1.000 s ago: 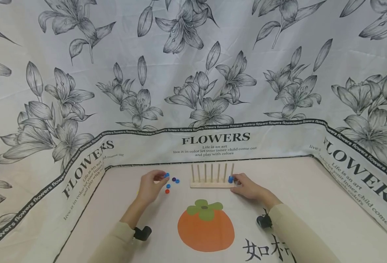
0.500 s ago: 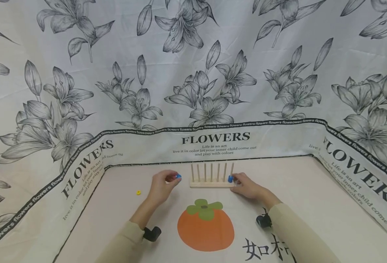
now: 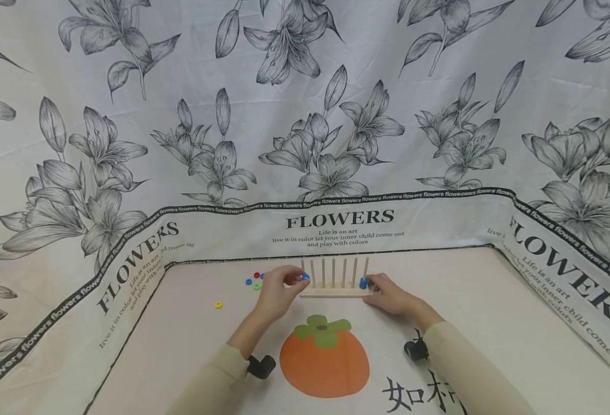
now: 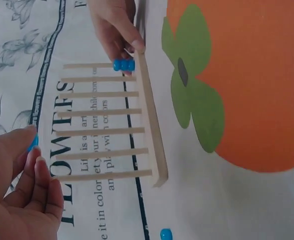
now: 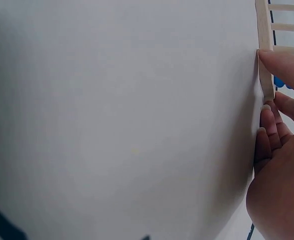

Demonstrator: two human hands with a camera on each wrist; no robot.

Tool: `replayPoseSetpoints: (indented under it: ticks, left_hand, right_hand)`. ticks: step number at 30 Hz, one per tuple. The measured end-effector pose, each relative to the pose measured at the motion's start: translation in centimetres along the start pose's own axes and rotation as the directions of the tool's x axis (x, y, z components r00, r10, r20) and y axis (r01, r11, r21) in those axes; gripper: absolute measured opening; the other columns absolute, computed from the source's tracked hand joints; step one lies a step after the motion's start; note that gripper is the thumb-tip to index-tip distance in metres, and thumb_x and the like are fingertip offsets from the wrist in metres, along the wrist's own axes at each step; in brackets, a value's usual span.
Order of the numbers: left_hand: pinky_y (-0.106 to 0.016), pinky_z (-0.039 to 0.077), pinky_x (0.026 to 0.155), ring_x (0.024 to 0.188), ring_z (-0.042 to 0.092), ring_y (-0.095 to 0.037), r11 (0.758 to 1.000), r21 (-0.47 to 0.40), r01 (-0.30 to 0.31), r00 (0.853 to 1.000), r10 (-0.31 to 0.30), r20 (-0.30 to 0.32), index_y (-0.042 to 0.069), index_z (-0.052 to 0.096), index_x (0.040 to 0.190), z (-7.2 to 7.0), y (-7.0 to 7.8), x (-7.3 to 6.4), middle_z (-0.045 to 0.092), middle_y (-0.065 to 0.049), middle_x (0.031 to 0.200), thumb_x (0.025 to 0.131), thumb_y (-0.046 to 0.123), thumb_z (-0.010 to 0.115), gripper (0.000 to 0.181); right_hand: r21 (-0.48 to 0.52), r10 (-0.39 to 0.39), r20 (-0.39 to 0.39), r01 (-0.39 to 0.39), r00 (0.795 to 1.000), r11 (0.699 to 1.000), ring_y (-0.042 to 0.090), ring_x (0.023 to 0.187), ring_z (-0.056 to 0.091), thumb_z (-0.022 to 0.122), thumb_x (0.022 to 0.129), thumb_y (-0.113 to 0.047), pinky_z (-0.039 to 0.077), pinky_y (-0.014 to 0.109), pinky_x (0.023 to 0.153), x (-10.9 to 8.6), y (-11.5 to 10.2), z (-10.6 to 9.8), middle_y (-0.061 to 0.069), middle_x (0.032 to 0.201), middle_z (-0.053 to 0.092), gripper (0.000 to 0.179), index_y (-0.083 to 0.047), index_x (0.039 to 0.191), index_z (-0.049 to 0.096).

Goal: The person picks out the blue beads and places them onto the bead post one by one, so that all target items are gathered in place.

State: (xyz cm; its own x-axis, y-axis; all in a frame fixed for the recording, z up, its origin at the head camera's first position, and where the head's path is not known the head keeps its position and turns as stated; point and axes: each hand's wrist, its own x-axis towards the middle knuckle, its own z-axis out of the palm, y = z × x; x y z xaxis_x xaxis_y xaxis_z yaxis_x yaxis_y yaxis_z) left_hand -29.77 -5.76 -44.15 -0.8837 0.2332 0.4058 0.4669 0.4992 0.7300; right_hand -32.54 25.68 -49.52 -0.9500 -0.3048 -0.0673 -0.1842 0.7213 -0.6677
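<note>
A wooden rack (image 3: pixel 330 293) with a row of several upright pegs stands on the table. Its rightmost peg carries a short stack of blue beads (image 4: pixel 123 65) at the bottom. My left hand (image 3: pixel 279 291) pinches a blue bead (image 4: pixel 34 142) between thumb and fingertips, up near the tips of the pegs at the rack's left end. At the opposite end, my right hand (image 3: pixel 390 295) grips the base; in the right wrist view its thumb (image 5: pixel 282 65) lies along the wood, and other fingers curl by the end of the base.
Left of the rack lie loose beads: a yellow one (image 3: pixel 219 305), a red one (image 3: pixel 256 275), a green one (image 3: pixel 257 286) and a blue one (image 3: pixel 249 282). The tablecloth has a printed orange persimmon (image 3: pixel 325 363). A flower-patterned curtain (image 3: pixel 336 144) hangs behind.
My left hand has moved right, from among the scattered beads to the rack's left pegs, carrying the blue bead. My right hand has stayed at the rack's right end.
</note>
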Motion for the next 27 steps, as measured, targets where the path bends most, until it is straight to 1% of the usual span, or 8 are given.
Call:
replayPoseSetpoints:
  ticks: [2, 5, 11, 13, 19, 24, 27]
  left_hand:
    - [-0.028, 0.055, 0.081, 0.085, 0.061, -0.013, 1.000, -0.020, -0.003, 1.000, 0.004, 0.014, 0.006, 0.074, 0.110, 0.5, 0.3, 0.2, 0.067, 0.002, 0.089, 0.093, 0.015, 0.077, 0.019]
    - [-0.027, 0.054, 0.080, 0.085, 0.061, -0.012, 0.999, -0.038, 0.001, 0.999, 0.000, 0.034, 0.009, 0.074, 0.109, 1.1, 0.8, 0.5, 0.067, 0.004, 0.089, 0.093, 0.017, 0.076, 0.017]
    - [-0.026, 0.054, 0.081, 0.087, 0.061, -0.010, 0.998, -0.065, 0.021, 0.997, -0.016, 0.070, 0.011, 0.074, 0.110, 2.4, 1.7, 0.8, 0.067, 0.006, 0.091, 0.094, 0.019, 0.076, 0.018]
    - [-0.025, 0.054, 0.081, 0.086, 0.061, -0.010, 0.997, -0.071, 0.014, 0.997, -0.009, 0.074, 0.010, 0.074, 0.110, 2.8, 1.8, 0.9, 0.067, 0.005, 0.091, 0.094, 0.019, 0.076, 0.018]
    - [-0.025, 0.054, 0.079, 0.084, 0.061, -0.010, 0.995, -0.095, -0.007, 0.997, 0.015, 0.078, 0.008, 0.075, 0.108, 4.0, 2.4, 1.4, 0.067, 0.004, 0.089, 0.093, 0.016, 0.077, 0.017]
    - [-0.023, 0.054, 0.079, 0.084, 0.060, -0.007, 0.994, -0.113, 0.003, 0.996, 0.007, 0.086, 0.009, 0.075, 0.108, 4.8, 2.8, 1.7, 0.066, 0.006, 0.088, 0.093, 0.018, 0.077, 0.018]
    - [-0.023, 0.054, 0.078, 0.083, 0.060, -0.007, 0.993, -0.121, 0.008, 0.996, 0.003, 0.088, 0.011, 0.075, 0.107, 5.3, 3.0, 1.9, 0.066, 0.007, 0.088, 0.092, 0.019, 0.078, 0.017]
  right_hand:
    - [0.008, 0.004, -0.008, -0.004, 1.000, 1.000, 0.038, 0.126, 0.048, 0.062, 0.099, -0.025, 0.040, 0.059, 0.109, 0.0, 0.1, 0.1, 0.020, 0.135, 0.046, 0.065, 0.002, 0.152, 0.038]
    - [0.007, 0.002, -0.016, -0.002, 1.000, 1.000, 0.038, 0.125, 0.048, 0.062, 0.099, -0.023, 0.041, 0.059, 0.108, 0.0, 0.2, 0.1, 0.021, 0.135, 0.046, 0.064, 0.004, 0.152, 0.038]
    - [-0.009, -0.003, 0.001, 0.003, 1.000, 1.000, 0.039, 0.122, 0.048, 0.062, 0.100, -0.025, 0.043, 0.058, 0.106, -0.4, -0.5, -0.1, 0.022, 0.133, 0.046, 0.065, 0.006, 0.151, 0.037]
    - [-0.017, -0.013, 0.006, 0.013, 1.000, 1.000, 0.040, 0.120, 0.048, 0.062, 0.099, -0.026, 0.044, 0.058, 0.105, -0.5, -0.6, -0.2, 0.023, 0.131, 0.046, 0.065, 0.007, 0.150, 0.037]
    - [-0.034, -0.033, 0.002, 0.033, 0.999, 0.999, 0.038, 0.119, 0.049, 0.063, 0.099, -0.028, 0.045, 0.056, 0.104, -0.7, -0.6, -0.3, 0.023, 0.130, 0.046, 0.066, 0.007, 0.149, 0.039]
    - [-0.031, -0.041, -0.003, 0.041, 0.999, 0.999, 0.038, 0.118, 0.049, 0.062, 0.099, -0.025, 0.046, 0.056, 0.102, -0.8, -0.7, -0.3, 0.025, 0.131, 0.046, 0.063, 0.008, 0.148, 0.039]
    - [-0.030, -0.048, 0.000, 0.048, 0.999, 0.998, 0.038, 0.117, 0.049, 0.062, 0.100, -0.024, 0.046, 0.056, 0.102, -0.8, -0.9, -0.3, 0.025, 0.132, 0.046, 0.062, 0.008, 0.148, 0.040]
